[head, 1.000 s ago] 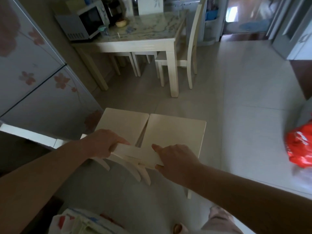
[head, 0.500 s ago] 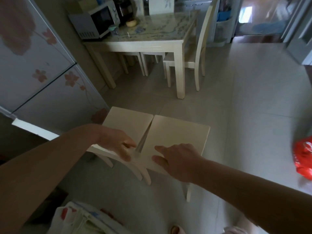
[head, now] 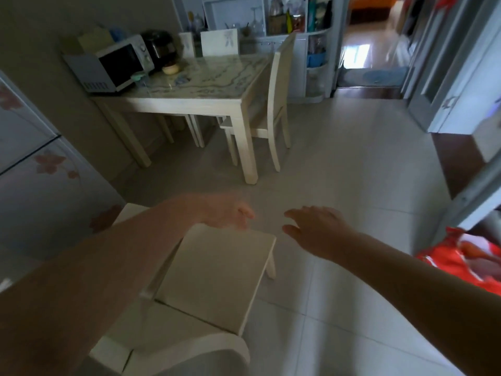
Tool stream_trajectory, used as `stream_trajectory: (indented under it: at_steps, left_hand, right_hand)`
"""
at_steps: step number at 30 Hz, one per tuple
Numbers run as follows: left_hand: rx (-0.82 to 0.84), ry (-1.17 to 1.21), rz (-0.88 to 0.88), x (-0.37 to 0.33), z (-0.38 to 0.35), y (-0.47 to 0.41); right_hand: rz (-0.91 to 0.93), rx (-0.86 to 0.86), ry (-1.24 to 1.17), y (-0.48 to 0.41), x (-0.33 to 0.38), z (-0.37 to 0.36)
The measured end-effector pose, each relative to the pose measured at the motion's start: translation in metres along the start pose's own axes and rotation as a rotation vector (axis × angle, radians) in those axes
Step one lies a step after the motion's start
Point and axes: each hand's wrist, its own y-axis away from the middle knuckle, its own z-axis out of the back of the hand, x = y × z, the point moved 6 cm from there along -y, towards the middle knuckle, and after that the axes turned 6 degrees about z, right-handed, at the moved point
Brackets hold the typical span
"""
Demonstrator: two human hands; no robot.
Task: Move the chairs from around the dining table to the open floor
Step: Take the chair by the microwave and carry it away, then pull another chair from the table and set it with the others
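Bottom centre: cream chair [head: 214, 278] on the floor [head: 352, 185], backrest at the bottom edge, seat toward mid-frame. Left forearm crosses over the seat. Left hand [head: 227, 213] blurred, above the seat's far edge, fingers loosely curled, grasping nothing. Right hand [head: 317, 229] right of the seat, over bare tile, fingers spread, empty. Red bag [head: 461, 261] at right edge. Fridge [head: 40, 172] at left. Upper centre: table [head: 195, 93] with a second chair [head: 273, 109] tucked at its right side; microwave [head: 113, 66] on the table's left end.
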Motion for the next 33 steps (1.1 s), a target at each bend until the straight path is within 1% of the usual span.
stream_trajectory:
  at_steps: [3,7,10,14,19,21,24,27,30,33]
  left_hand:
    - [-0.036,-0.085,-0.044,-0.047,0.016,-0.026]
    - [-0.024,-0.099,-0.021,-0.096,0.032,-0.054]
    - [-0.039,-0.138,-0.041,-0.118,0.052,-0.078]
    - [-0.089,-0.123,-0.064,-0.134,0.086,-0.124]
    - [-0.111,-0.126,-0.076,-0.137,0.131,-0.211]
    - [-0.146,-0.143,-0.080,-0.142,0.164,-0.260]
    - [-0.152,-0.128,-0.046,-0.150,0.214,-0.315]
    - [-0.211,-0.099,-0.018,-0.160,0.271,-0.368]
    - [-0.252,-0.076,0.007,-0.167,0.317,-0.416]
    - [-0.241,-0.059,0.043,-0.167,0.351,-0.466]
  right_hand:
    - [-0.032,-0.008,0.019,-0.001,-0.060,0.021]
    - [-0.051,0.014,-0.024,-0.012,-0.122,0.044]
    - [-0.043,0.034,-0.035,-0.031,-0.154,0.052]
    - [-0.026,0.037,-0.040,-0.074,-0.196,0.058]
    - [-0.004,0.057,0.008,-0.150,-0.255,0.066]
    - [-0.001,0.045,0.025,-0.193,-0.290,0.077]
    - [-0.023,0.083,0.034,-0.249,-0.335,0.096]
    - [-0.038,0.049,0.030,-0.306,-0.380,0.122]
    - [-0.022,0.028,0.028,-0.356,-0.418,0.138]
    - [0.024,0.049,0.042,-0.407,-0.456,0.142]
